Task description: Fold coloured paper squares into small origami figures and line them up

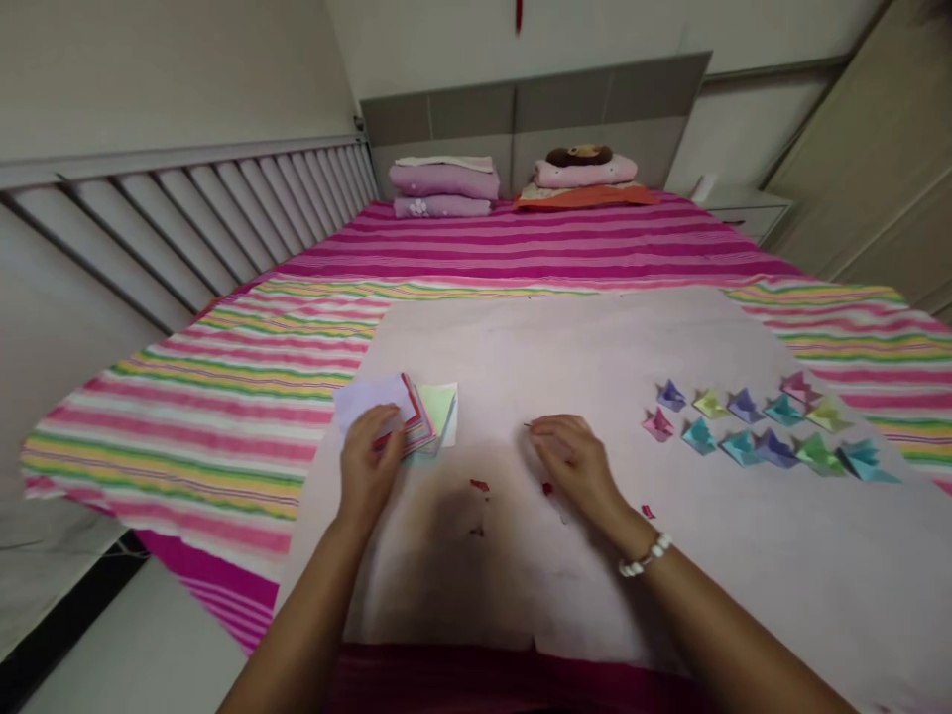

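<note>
On the left of the pale sheet lies a fanned stack of coloured square paper (pixel 438 405), with lilac, red-edged and light green sheets showing. My left hand (pixel 372 461) is on the near edge of this stack, its fingers and thumb curled around the sheets. My right hand (pixel 576 461), with a white bead bracelet at the wrist, hovers near the middle in a pinch. A tiny thin dark piece (pixel 528 425) sticks out from its fingertips; its kind is too small to tell. Below the hands lie small red scraps (pixel 480 485) and dark bits (pixel 477 532).
Several folded paper pieces (pixel 744 406) in purple, yellow, blue, green and pink stand in rows on the right. A small pink scrap (pixel 648 512) lies by my right wrist. The pale sheet (pixel 557 347) covers a striped bed. Folded purple bedding (pixel 444 183) is against the headboard.
</note>
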`<state>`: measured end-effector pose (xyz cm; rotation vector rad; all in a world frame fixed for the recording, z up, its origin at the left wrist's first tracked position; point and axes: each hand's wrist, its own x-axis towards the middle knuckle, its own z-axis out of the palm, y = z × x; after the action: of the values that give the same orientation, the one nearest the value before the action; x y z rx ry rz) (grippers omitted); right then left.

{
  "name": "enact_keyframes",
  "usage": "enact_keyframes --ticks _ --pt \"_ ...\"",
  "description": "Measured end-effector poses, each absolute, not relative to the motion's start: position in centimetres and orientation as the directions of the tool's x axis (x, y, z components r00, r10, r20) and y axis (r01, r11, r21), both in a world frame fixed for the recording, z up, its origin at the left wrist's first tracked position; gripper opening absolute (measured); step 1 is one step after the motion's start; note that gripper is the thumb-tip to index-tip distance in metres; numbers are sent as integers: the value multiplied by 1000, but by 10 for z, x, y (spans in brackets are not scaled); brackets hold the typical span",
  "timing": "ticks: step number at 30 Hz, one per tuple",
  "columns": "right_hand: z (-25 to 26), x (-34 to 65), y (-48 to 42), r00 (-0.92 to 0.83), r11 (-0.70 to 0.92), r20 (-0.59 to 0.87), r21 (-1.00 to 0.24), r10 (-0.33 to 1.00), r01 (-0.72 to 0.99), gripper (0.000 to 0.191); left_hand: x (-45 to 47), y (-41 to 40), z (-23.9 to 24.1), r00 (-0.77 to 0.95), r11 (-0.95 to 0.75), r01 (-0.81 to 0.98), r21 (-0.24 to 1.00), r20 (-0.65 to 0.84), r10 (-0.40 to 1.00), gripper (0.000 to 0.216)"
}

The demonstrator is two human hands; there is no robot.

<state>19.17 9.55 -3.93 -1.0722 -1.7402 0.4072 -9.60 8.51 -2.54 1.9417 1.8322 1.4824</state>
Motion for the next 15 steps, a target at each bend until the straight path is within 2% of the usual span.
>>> enact_keyframes --ticks 2,4,5,6,10,15 --pt "-41 158 95 -159 533 515 -750 842 391 12 -125 89 -21 -429 -117 641 759 481 765 31" --pt "-39 132 101 -199 478 435 -815 878 328 11 -144 93 -25 -627 76 420 904 229 745 46" --pt "-36 121 106 -212 410 360 -864 909 292 11 -151 95 -29 -658 120 354 927 156 737 52" --pt "-34 111 112 -211 313 263 -913 941 262 11 -155 98 -35 -665 148 307 940 101 740 56" --pt "-27 75 138 -232 198 134 -939 964 282 18 -162 104 -55 -644 202 203 958 -24 765 59" --pt "-32 39 166 -225 74 -20 -912 974 403 27 -165 106 -64 -566 178 210 962 -29 824 51"
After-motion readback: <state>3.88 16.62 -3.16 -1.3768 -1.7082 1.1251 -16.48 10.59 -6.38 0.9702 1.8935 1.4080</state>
